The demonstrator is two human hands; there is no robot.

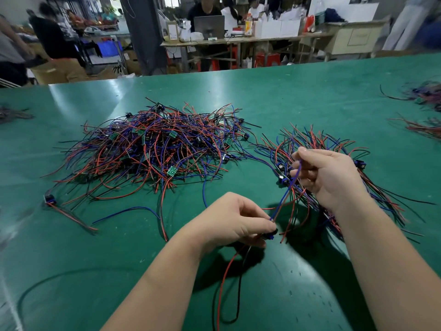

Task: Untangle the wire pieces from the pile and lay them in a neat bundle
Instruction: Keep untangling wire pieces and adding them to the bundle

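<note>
**Here one wire piece is pinched at two places**

A small black connector is pinched by the left hand, and the blue wire of the same piece is pinched higher up by the right hand. The fanned bundle is laid under the right hand; the tangled pile is found further left on the green table.

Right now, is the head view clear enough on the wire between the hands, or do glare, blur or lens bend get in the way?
Head view: the left hand, right hand and blue wire between them read sharp; glare streaks the green table beyond the pile; both hands cast shadows beneath them; background people are blurred; the wide lens bows the table's far edge.
</note>
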